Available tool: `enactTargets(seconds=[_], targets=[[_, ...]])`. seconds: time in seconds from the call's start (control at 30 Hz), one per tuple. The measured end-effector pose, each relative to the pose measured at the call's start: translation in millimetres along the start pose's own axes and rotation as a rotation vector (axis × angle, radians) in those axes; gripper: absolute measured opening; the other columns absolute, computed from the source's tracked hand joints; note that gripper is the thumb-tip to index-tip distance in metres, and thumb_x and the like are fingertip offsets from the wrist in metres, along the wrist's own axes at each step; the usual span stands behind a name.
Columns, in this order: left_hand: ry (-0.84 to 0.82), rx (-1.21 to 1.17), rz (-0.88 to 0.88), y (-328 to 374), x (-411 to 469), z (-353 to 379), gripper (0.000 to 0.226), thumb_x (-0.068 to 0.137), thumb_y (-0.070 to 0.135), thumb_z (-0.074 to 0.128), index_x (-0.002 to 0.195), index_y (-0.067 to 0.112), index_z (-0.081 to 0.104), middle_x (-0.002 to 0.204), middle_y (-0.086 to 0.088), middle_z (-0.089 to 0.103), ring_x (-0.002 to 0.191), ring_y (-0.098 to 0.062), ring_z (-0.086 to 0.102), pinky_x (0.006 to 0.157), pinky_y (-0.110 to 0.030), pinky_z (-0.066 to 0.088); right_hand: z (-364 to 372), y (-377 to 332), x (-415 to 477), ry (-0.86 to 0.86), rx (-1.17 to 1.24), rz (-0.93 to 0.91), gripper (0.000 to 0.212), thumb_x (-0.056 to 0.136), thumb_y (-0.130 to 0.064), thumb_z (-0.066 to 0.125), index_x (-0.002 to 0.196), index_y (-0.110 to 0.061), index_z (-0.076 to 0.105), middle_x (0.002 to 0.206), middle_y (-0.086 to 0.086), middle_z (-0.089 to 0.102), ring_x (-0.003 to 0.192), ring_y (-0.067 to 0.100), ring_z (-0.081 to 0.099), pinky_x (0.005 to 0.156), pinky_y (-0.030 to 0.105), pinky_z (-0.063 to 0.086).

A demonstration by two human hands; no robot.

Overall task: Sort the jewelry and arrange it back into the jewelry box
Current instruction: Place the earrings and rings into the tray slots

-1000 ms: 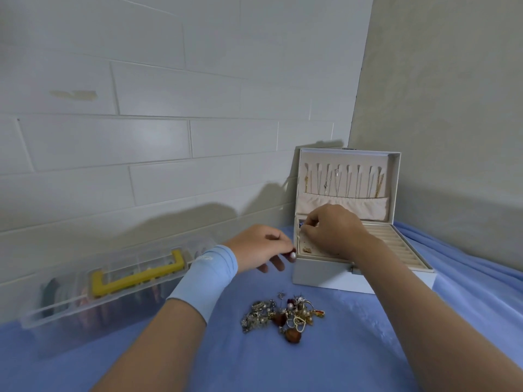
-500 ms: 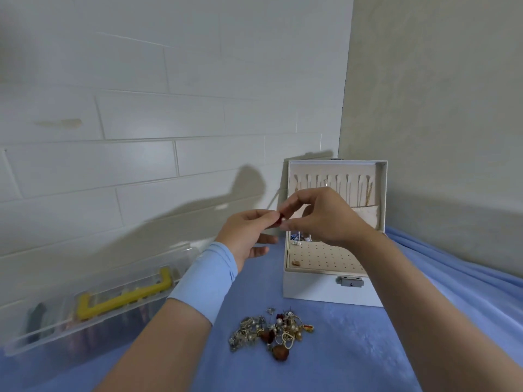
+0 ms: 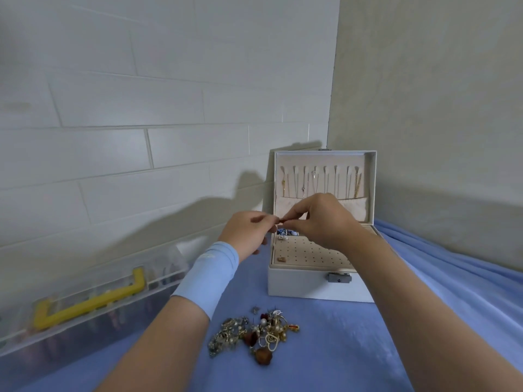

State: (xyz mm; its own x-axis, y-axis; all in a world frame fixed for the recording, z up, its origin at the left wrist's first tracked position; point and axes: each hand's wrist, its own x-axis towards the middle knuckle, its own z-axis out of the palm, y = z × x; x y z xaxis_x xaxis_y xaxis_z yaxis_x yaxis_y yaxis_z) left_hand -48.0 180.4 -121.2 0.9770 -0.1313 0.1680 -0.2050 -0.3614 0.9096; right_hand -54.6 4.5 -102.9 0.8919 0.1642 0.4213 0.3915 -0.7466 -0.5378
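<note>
Two-handed pinch: grips a tiny reddish piece between curled fingertips of left hand and right hand, in the air over the back-left corner of the open jewelry box. Risks slipping while being pulled apart or fitted, then dropping into a wrong compartment or onto the blue cloth. Risks getting lost in the unsorted pile near the box front. Too small to tell piece type.

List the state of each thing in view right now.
jewelry box, lid open and upright
necklaces, hanging on lid hooks
small red piece, pinched in the air between left hand and right hand
jewelry pile, loose on the blue cloth
plastic organizer, lid appears closed
</note>
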Motion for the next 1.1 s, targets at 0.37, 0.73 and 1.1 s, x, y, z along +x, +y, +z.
enactTargets(seconds=[0.37,0.73,1.1], targets=[[-0.173,0.419,0.124,-23.8,3.9,-6.8,0.006,0.091,0.029,0.066,0.096,0.033,0.067,0.097,0.013,0.065,0.08,-0.001,0.055,0.078,-0.026,0.047,10.3,-2.9,-5.0,-0.195,-0.089,0.071,0.01,0.077,-0.022,0.086,0.079,-0.03,0.081,0.078,-0.013,0.074,0.069,-0.004,0.063,0.069,0.019,0.051],[-0.177,0.519,0.189,-22.9,-2.2,-7.8,0.007,0.089,0.033,0.064,0.09,0.04,0.063,0.089,0.022,0.058,0.088,-0.007,0.056,0.08,-0.027,0.044,8.8,-10.4,-7.2,-0.252,-0.214,0.087,0.011,0.08,-0.023,0.078,0.08,-0.034,0.079,0.086,-0.015,0.073,0.088,0.004,0.065,0.087,0.034,0.057],[-0.275,0.625,0.151,-12.8,-47.9,-37.5,0.003,0.092,0.031,0.062,0.092,0.034,0.06,0.095,0.014,0.061,0.074,0.003,0.051,0.074,-0.022,0.039,4.5,-51.5,-41.3,-0.321,-0.127,-0.077,0.006,0.087,-0.023,0.075,0.09,-0.025,0.08,0.084,-0.012,0.073,0.063,-0.008,0.058,0.063,0.011,0.044]])
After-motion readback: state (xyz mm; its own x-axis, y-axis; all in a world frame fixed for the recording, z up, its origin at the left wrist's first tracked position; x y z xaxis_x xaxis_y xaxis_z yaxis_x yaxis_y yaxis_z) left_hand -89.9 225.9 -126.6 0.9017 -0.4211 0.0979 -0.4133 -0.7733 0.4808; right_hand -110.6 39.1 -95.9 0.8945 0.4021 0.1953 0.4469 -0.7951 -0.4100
